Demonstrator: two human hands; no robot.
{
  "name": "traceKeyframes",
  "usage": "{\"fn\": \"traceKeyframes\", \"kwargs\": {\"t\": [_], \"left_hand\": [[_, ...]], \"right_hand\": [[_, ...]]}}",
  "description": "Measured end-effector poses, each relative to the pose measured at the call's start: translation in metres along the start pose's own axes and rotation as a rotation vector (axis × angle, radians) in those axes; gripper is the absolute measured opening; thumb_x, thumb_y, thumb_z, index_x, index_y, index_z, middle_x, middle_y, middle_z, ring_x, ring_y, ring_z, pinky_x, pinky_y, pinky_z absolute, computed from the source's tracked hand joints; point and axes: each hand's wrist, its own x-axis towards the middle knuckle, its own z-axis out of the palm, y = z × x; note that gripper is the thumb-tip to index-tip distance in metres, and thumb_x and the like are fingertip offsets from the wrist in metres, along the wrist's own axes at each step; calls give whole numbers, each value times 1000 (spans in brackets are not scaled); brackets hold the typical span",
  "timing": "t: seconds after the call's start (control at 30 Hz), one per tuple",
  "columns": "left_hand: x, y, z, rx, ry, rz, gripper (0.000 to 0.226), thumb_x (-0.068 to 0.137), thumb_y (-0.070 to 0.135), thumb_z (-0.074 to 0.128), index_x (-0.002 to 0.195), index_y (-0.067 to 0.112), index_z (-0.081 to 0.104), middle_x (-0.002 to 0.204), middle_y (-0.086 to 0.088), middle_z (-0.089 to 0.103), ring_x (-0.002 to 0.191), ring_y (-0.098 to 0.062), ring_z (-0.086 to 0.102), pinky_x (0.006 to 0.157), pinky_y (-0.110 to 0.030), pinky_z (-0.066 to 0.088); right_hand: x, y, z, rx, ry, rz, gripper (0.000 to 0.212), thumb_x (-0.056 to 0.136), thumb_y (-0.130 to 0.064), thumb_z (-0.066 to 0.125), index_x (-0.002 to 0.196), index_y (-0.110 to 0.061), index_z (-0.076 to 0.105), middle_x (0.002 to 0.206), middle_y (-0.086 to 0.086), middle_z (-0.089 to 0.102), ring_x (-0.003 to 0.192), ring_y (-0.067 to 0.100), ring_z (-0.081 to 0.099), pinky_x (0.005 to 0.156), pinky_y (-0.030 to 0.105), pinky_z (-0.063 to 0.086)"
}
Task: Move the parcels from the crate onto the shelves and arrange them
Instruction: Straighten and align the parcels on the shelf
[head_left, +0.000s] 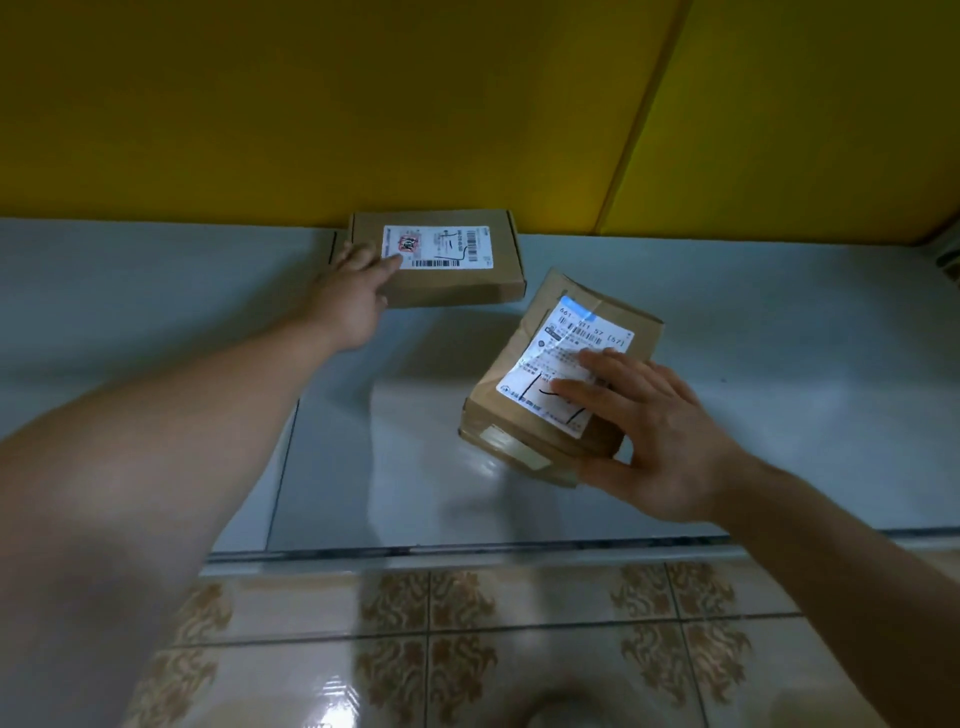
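Head view: your left hand (353, 299) lays flat fingers (387, 264) on the box (457, 283), maybe to keep it snug at the back of the shelf (779, 389). Just right of that box, your right hand (660, 441) grips a tilted parcel (524, 374), likely to set it beside.

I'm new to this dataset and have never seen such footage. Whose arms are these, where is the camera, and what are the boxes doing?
There is no machine: these are a person's two bare arms, filmed by one wide-angle camera worn on their head, looking forward and down. The left hand lies with fairly straight fingers on a flat brown cardboard box with a white label, which sits on the pale grey shelf against the yellow wall. The right hand grips a brown taped parcel, thumb at its near edge, fingers on its label; it is tilted. Below is patterned tiled floor.
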Motion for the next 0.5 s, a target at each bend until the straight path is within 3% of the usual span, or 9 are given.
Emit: {"fn": "traceKeyframes", "kwargs": {"t": [0.1, 0.23, 0.3, 0.43, 0.5], "left_hand": [[-33, -17, 3, -98, 21, -175, 67, 97, 32, 54, 154, 21, 20, 162, -10, 8, 148, -29, 6, 118, -45, 16], [-115, -54, 3, 39, -13, -305, 67, 95, 47, 49, 151, 19, 26, 159, -8, 19, 146, -26, 14, 116, -46, 17], [-157, -69, 0, 120, -100, -350, 70, 94, 61, 39, 152, 26, 21, 161, -1, 11, 148, -22, 7, 115, -50, 12], [-205, -76, 4, 220, -208, -396, 89, 76, 84, 5, 152, 39, 1, 162, 7, -12, 148, -20, -12, 115, -55, 0], [-210, -74, 8, 233, -166, -391, 91, 74, 86, -4, 152, 39, 0, 162, 6, -13, 148, -20, -14, 115, -55, -2]], "right_hand": [[10, -11, 1, -151, -37, 11, 76, 80, -74, 52, 147, -43, 36, 161, -5, 22, 148, 17, 17, 113, 33, 11], [34, -45, 4, -226, -146, 62, 99, 61, -95, 29, 150, -50, 21, 159, -3, 19, 141, 23, 17, 110, 41, 13], [46, -62, 4, -266, -175, -4, 103, 56, -96, 23, 149, -50, 22, 156, -1, 23, 140, 25, 19, 110, 45, 16], [65, -95, 25, -233, -151, -104, 92, 72, -86, 37, 151, -43, 21, 164, 1, 0, 149, 28, -5, 119, 50, -1], [72, -111, 41, -225, -183, -50, 91, 77, -86, 28, 153, -41, 6, 164, 4, -12, 149, 32, -17, 117, 52, -11]]}}
